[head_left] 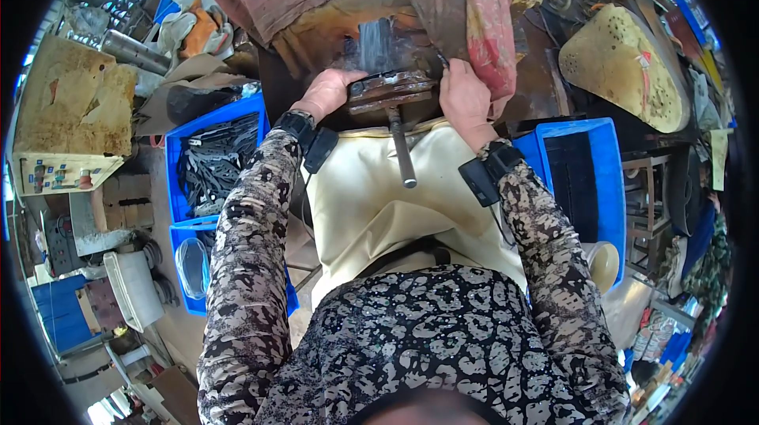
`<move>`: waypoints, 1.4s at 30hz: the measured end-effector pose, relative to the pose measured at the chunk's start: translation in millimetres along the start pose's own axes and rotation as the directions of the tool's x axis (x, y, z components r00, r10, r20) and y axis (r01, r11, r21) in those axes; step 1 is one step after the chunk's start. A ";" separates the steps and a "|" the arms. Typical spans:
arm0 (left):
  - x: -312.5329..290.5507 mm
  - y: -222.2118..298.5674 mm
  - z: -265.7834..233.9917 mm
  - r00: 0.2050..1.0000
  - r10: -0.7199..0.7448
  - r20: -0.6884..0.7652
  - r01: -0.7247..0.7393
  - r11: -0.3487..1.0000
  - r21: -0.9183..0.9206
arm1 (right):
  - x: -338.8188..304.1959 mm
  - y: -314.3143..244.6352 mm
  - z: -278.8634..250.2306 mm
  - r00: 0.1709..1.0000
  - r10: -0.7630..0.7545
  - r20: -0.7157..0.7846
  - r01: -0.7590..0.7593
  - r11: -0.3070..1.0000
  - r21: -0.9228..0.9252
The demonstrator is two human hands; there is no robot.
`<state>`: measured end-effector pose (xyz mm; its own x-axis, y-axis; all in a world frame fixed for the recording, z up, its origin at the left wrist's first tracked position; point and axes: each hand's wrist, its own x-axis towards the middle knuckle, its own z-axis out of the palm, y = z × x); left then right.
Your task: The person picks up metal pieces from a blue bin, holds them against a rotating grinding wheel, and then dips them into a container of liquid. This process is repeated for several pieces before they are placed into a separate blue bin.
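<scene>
Left hand (326, 94) curled at rusty fixture (393, 93); right hand (466, 101) curled beside red cloth (492, 30); grips unclear. Step: apparently positioning work; next calls for steady alignment.

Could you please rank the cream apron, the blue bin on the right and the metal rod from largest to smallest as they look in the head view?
1. Cream apron
2. Blue bin on the right
3. Metal rod

Apparent size only; distances from the camera may differ.
</scene>
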<state>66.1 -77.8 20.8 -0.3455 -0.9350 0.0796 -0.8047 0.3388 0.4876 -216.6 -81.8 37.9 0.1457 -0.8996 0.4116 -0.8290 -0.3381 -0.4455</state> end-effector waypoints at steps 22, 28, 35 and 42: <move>2.3 24.0 -11.0 0.980 0.200 -0.004 -0.199 0.976 0.086 | -13.4 7.9 -11.1 0.992 0.052 -0.112 -0.053 0.999 -0.005; -14.0 25.2 -23.0 0.987 0.142 -0.076 -0.133 0.986 0.104 | -6.5 0.1 -21.3 0.997 -0.012 -0.072 0.014 1.000 0.023; -49.1 39.1 -7.1 0.888 -0.086 -0.453 0.091 0.996 -0.012 | -0.7 9.5 -18.8 0.995 -0.005 -0.096 0.028 0.970 0.241; -63.2 45.6 -4.1 0.810 -0.204 -0.549 0.214 0.976 -0.047 | -57.1 -52.7 -79.0 0.911 -0.350 0.218 0.205 0.843 0.497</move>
<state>53.3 -3.7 41.6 0.1493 -0.8842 0.4426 -0.8363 0.1259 0.5336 -223.9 9.2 100.7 0.5404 -0.7615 0.3578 -0.4011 -0.6070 -0.6861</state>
